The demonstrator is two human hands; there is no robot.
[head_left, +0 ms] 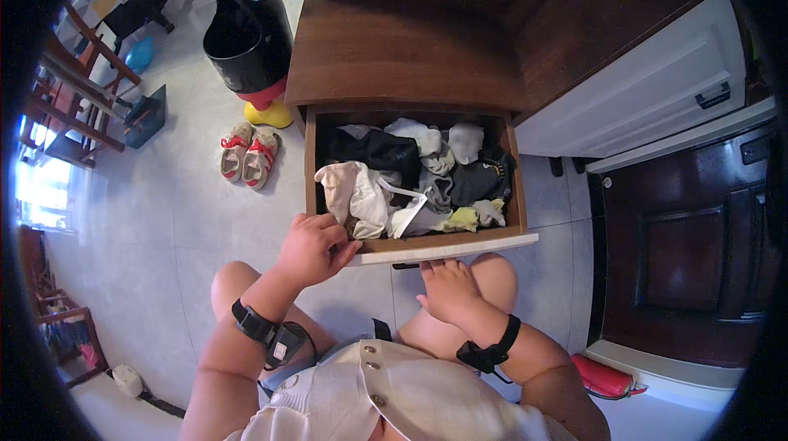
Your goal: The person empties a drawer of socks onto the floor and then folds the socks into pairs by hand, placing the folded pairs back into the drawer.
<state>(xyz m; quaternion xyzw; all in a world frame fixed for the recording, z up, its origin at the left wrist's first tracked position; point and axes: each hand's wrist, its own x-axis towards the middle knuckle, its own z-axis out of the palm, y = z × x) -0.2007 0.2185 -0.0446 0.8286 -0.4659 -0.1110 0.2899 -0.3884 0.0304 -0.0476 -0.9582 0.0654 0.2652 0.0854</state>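
A wooden drawer [520, 187] with a white front panel [386, 255] is pulled out before me, filled with socks and small clothes. My left hand [312, 251] is closed over the drawer's left front corner, its fingers curled at the rim beside a cream cloth piece [367, 205]. Flat against the panel, right of its dark handle [405, 266], rests my right hand [451, 287], fingers stretched out and thumb apart. Inside lie a black garment [373, 152], a dark grey piece [478, 182], a yellow sock [462, 219] and a white tag [411, 215].
A brown cabinet [402, 51] stands behind the drawer, with a white door [640, 84] to its right. At the left are a black bin [246, 47], a pair of shoes [249, 154] and a dustpan [146, 119]. A red bag-like object [606, 377] lies at the lower right.
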